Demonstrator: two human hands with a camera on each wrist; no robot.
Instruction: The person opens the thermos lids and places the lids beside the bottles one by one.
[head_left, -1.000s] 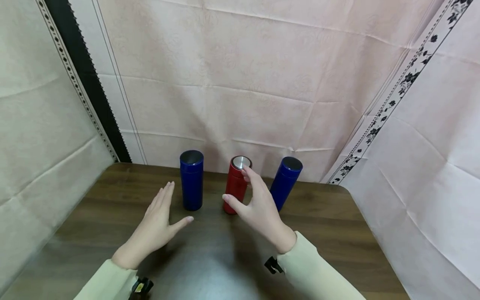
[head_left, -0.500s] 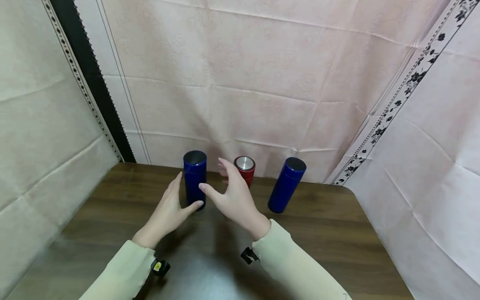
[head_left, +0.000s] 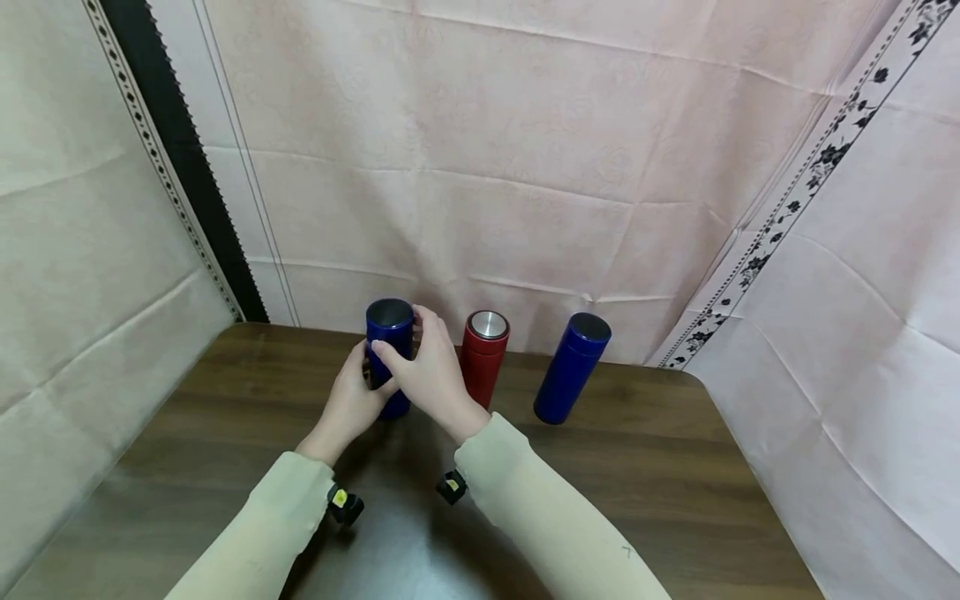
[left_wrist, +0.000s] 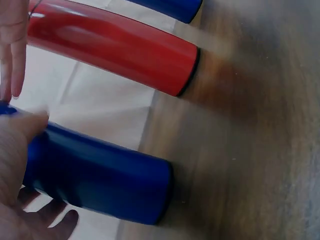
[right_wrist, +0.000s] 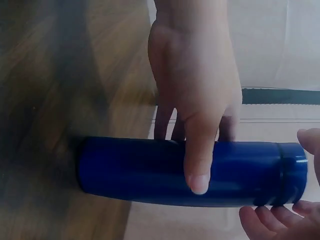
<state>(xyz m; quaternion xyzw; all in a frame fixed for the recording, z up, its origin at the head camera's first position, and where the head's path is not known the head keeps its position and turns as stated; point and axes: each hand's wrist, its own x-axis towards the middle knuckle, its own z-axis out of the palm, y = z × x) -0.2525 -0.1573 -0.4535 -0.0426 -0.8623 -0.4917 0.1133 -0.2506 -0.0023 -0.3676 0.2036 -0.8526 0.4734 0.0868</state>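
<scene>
At the table's back left stands an upright blue thermos bottle (head_left: 395, 407) with a dark lid. My left hand (head_left: 348, 404) holds its body; in the right wrist view this hand's thumb (right_wrist: 200, 170) lies across the front, with fingers behind the bottle. Higher up, my right hand (head_left: 435, 367) is around the lid end from the right. In the right wrist view its fingertips (right_wrist: 265, 217) reach the lid end, while its thumb (right_wrist: 310, 137) appears slightly off the lid. A red thermos bottle (head_left: 486, 358) with a silver lid stands just right of my right hand.
A second blue thermos bottle (head_left: 572, 371) stands further right, near the back edge. The wooden table (head_left: 660, 467) has pale cloth (head_left: 525, 167) hanging behind it and at both sides.
My right hand has moved left from in front of the red bottle to the left blue bottle's lid end. My left hand has moved forward and right and taken hold of that bottle.
</scene>
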